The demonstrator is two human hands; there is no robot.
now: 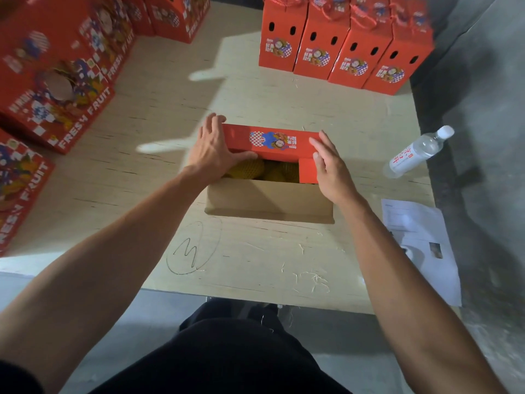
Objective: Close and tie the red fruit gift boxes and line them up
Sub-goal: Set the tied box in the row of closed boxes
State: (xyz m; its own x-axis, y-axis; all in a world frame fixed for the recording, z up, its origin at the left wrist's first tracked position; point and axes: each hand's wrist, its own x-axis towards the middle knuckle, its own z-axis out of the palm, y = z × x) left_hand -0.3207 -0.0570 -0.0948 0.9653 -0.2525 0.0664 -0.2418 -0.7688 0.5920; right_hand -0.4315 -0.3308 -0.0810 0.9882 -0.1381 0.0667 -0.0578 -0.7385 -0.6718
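Pale wooden bench (255, 89); open box (270, 177) at centre, fruit inside: heavy, card flaps stiff but creasable. Your left hand (211, 150) and right hand (331, 169), fingers straight, press its flaps; hold by edges

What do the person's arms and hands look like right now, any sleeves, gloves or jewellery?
Both forearms are bare, with no sleeves in view. The left hand and right hand wear no gloves, and no rings, watch or wristbands show. Dark trousers are visible below.
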